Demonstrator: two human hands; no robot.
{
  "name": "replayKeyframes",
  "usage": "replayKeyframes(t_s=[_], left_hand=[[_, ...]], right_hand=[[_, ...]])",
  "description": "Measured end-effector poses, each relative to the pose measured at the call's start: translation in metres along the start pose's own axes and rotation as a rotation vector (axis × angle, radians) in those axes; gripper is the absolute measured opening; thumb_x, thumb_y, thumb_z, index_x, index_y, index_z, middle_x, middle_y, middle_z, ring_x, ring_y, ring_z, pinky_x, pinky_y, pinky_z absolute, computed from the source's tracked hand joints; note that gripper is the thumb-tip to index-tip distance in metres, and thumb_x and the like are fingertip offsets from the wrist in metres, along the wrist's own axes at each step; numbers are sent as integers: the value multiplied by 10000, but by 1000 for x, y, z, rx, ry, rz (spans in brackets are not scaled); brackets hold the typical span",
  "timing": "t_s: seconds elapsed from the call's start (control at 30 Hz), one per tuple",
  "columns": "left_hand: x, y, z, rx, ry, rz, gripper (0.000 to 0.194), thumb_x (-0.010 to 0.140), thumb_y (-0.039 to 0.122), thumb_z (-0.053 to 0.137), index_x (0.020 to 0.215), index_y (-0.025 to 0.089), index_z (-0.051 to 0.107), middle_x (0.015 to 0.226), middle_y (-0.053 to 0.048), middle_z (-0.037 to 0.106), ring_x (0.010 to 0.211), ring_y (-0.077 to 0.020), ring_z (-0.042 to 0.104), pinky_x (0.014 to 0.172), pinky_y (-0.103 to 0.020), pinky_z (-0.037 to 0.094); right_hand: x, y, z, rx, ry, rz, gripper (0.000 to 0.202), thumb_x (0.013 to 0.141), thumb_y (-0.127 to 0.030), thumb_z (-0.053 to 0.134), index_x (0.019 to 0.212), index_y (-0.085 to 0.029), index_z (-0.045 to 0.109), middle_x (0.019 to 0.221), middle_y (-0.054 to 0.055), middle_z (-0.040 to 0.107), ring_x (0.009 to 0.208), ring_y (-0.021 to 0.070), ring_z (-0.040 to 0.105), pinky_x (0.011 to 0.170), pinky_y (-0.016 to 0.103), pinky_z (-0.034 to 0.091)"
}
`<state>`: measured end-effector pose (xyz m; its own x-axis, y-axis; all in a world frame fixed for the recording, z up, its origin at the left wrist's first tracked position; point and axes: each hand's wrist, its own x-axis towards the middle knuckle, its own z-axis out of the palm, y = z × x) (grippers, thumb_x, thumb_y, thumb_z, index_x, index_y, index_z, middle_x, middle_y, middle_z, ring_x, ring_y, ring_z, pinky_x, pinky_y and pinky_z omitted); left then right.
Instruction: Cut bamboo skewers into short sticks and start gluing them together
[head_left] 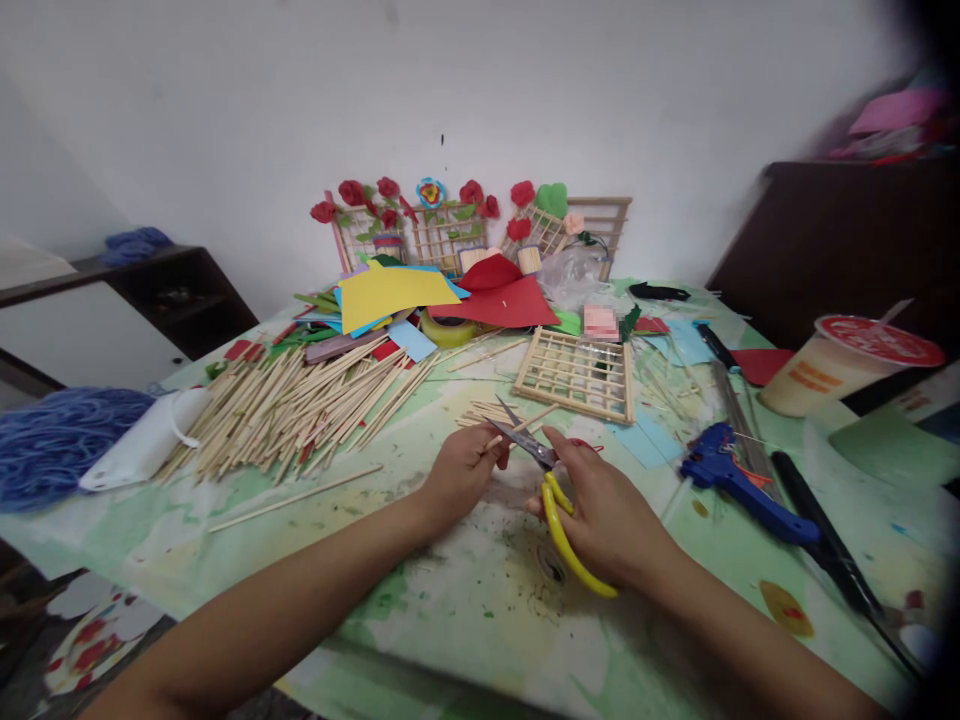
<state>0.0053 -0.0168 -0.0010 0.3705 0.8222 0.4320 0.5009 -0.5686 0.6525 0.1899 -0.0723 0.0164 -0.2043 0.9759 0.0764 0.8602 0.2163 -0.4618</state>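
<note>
My left hand (459,475) is closed, pinching a thin wooden stick (541,415) above the middle of the table. In my right hand (604,505) is a pair of yellow-handled scissors (561,540), its blades apart beside the left fingertips. The stick passes close to the blades; whether they touch it I cannot tell. Just behind my left hand lie several short sticks (480,412). A small lattice frame of sticks (574,375) rests flat beyond the scissors. One loose stick (296,498) lies left of my left hand.
A big pile of sticks (285,410) covers the left side, near blue yarn (67,440). Coloured paper (397,298), a tape roll (448,330) and paper roses (351,193) sit behind. At right are a blue glue gun (731,485) and a drink cup (840,370).
</note>
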Motion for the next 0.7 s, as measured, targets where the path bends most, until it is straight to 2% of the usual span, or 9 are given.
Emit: replayKeyframes(t_s=[0.33, 0.43, 0.57, 0.7], left_hand=[[2, 0, 1, -142, -53, -42, 509, 910, 436, 337, 531, 148, 519, 556, 2, 495, 560, -100, 445, 586, -219, 340], [5, -2, 2, -390, -8, -165, 439, 898, 465, 368, 646, 148, 538, 549, 20, 478, 500, -81, 388, 516, -207, 310], [12, -7, 0, -711, 89, -395, 324, 867, 455, 451, 973, 160, 533, 542, 51, 498, 394, -54, 265, 409, -184, 204], [14, -10, -3, -779, 59, -450, 282, 865, 418, 458, 948, 155, 517, 570, 38, 525, 377, -43, 239, 393, -183, 162]], right_hand=[[0, 0, -1, 6, -5, -16, 714, 793, -431, 525, 1413, -159, 299, 1208, 159, 561, 1058, 286, 545, 833, 368, 408], [2, 3, -4, -4, 1, -22, 724, 770, -458, 548, 1400, -179, 326, 1186, 148, 568, 1032, 281, 555, 831, 363, 412], [10, 21, -11, -158, 105, 21, 677, 771, -449, 538, 1367, -169, 380, 1096, 147, 596, 989, 282, 562, 825, 366, 410], [23, 52, -12, -325, 217, 100, 673, 742, -390, 556, 1344, -134, 403, 1069, 163, 590, 1003, 303, 543, 826, 377, 406]])
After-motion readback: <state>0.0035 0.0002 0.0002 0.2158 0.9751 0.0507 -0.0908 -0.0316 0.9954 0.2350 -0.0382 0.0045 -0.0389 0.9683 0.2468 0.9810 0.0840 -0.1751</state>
